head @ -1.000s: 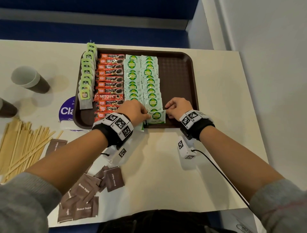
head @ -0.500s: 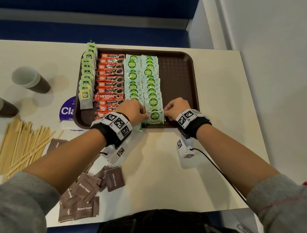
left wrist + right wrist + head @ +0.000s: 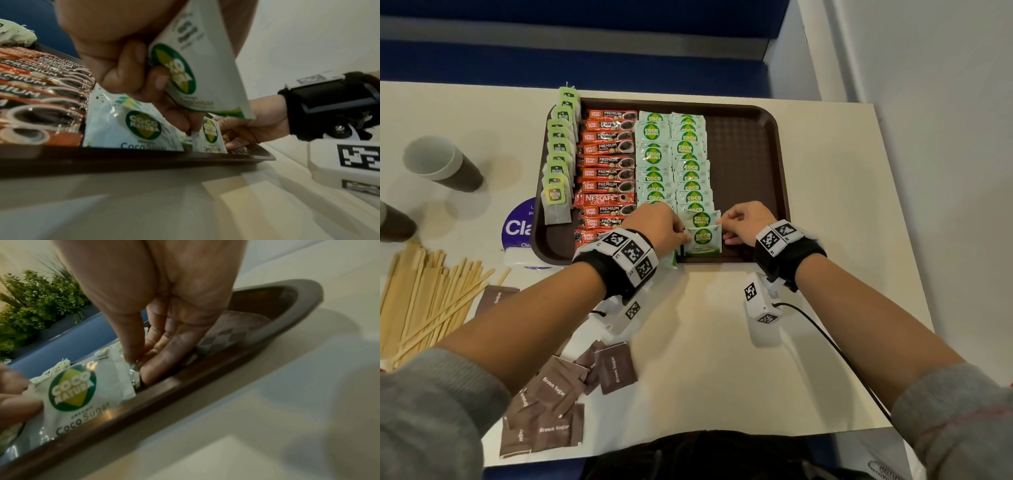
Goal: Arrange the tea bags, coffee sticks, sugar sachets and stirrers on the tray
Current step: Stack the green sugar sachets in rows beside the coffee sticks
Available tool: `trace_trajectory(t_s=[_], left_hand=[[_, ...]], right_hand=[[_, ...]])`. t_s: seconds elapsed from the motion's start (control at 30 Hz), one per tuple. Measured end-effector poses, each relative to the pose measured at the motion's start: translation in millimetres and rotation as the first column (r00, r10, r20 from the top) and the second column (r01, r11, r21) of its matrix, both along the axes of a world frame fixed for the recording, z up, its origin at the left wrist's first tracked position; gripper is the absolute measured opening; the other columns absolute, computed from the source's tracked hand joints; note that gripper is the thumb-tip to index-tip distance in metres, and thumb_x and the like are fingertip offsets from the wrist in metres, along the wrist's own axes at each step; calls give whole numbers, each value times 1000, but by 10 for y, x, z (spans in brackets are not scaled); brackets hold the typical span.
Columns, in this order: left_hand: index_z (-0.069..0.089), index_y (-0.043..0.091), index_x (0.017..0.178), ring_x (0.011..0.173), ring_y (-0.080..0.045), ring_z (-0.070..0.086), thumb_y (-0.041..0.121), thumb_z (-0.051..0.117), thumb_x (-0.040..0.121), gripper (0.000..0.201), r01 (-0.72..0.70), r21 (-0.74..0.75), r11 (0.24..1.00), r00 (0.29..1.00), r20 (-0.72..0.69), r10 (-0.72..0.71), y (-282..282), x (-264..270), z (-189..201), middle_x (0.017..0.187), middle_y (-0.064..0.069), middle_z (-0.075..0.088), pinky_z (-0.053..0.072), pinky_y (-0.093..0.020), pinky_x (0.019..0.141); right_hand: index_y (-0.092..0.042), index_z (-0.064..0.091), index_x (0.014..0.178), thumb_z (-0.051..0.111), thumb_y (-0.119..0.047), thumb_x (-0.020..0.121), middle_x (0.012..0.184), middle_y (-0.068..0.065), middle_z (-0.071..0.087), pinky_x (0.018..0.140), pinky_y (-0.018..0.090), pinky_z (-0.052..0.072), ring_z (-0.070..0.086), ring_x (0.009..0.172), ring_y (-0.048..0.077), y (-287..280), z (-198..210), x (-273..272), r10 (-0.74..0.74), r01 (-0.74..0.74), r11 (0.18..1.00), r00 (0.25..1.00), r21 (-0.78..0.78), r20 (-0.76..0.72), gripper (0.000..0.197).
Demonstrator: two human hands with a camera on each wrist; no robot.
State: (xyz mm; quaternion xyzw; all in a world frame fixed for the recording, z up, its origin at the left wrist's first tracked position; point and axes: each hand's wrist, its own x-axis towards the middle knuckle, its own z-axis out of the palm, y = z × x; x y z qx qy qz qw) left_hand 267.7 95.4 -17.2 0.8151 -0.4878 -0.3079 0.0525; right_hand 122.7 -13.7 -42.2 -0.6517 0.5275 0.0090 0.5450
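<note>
A brown tray (image 3: 750, 144) holds a column of tea bags (image 3: 558, 161), a column of coffee sticks (image 3: 607, 171) and two columns of green-and-white coco sugar sachets (image 3: 671, 161). The front sachet (image 3: 702, 236) lies at the near end of the right column, by the tray's near rim. My left hand (image 3: 683, 230) pinches its left edge and my right hand (image 3: 724, 228) pinches its right edge (image 3: 131, 363). In the left wrist view the curled fingers (image 3: 156, 84) also hold a spare sachet (image 3: 201, 73) against the palm.
Brown sugar sachets (image 3: 558, 411) lie loose on the table near my left forearm. Wooden stirrers (image 3: 424, 298) are piled at the left edge. Two paper cups (image 3: 441, 162) and a blue round pack (image 3: 518, 226) sit left of the tray. The tray's right third is bare.
The front sachet went from hanging tilted over the tray's near rim to lying square in the right column. Both hands shifted slightly forward with it.
</note>
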Motion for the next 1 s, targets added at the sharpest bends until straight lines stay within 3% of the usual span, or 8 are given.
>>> trace_trajectory(t_s=[0.17, 0.3, 0.43, 0.53, 0.7, 0.77, 0.87, 1.0], left_hand=[[75, 20, 88, 76, -20, 57, 42, 64, 86, 25, -11, 11, 1000, 998, 56, 11, -63, -37, 14, 77, 0, 63, 46, -27, 66], [74, 20, 86, 75, -21, 56, 42, 67, 84, 23, -31, 20, 999, 996, 80, 29, -93, -39, 33, 77, -1, 60, 45, -28, 66], [73, 21, 84, 77, -19, 55, 37, 68, 82, 16, -62, -1, 998, 996, 67, 62, -81, -22, 29, 83, -1, 63, 44, -28, 66], [69, 22, 81, 77, -18, 54, 35, 67, 83, 13, -77, -26, 997, 996, 50, 78, -78, -13, 15, 77, 2, 58, 42, -28, 66], [62, 19, 79, 69, -15, 57, 46, 65, 84, 28, -188, -128, 974, 981, -68, 180, -109, 23, -4, 60, 7, 53, 43, -26, 65], [62, 20, 80, 72, -16, 58, 48, 64, 84, 29, -236, -150, 960, 968, -127, 218, -117, 51, -15, 65, 5, 57, 46, -27, 67], [62, 21, 86, 77, -16, 55, 43, 65, 85, 22, -298, -177, 938, 941, -221, 257, -111, 100, -52, 80, 1, 59, 42, -27, 66], [65, 23, 89, 68, -15, 53, 31, 68, 86, 9, -386, -217, 897, 862, -430, 267, -84, 114, -90, 71, 2, 56, 48, -32, 67]], right_hand=[[-10, 58, 79, 56, -11, 93, 69, 1, 59, 51, 18, 54, 59, 57, 11, -39, 5, 31, 71, -72, 997, 997, -24, -37, 13], [-18, 52, 71, 56, -13, 93, 66, 0, 58, 50, 20, 54, 57, 55, 11, -45, 12, 54, 123, -129, 989, 988, -66, -95, 23], [-16, 52, 73, 56, -13, 92, 67, 2, 60, 47, 19, 53, 58, 54, 11, -26, 12, 60, 99, -106, 992, 991, -69, -91, 20], [-14, 54, 76, 60, -15, 90, 66, 3, 62, 51, 20, 55, 59, 55, 12, -12, 17, 53, 80, -84, 995, 994, -53, -69, 16], [-11, 56, 82, 61, -14, 90, 65, 4, 62, 52, 21, 56, 60, 55, 12, 9, 42, 46, 69, -72, 996, 995, -55, -69, 10], [-14, 54, 79, 59, -15, 90, 66, 4, 62, 51, 20, 56, 60, 54, 12, 10, 51, 50, 62, -67, 995, 995, -69, -78, 13], [-15, 54, 82, 60, -24, 90, 68, 3, 64, 53, 22, 56, 61, 55, 12, 4, 64, 58, 40, -51, 989, 996, -140, -82, 13], [-14, 62, 90, 66, -42, 84, 72, 1, 65, 62, 25, 58, 64, 62, 11, 9, 167, 70, 55, -49, 988, 998, -146, 35, 29]])
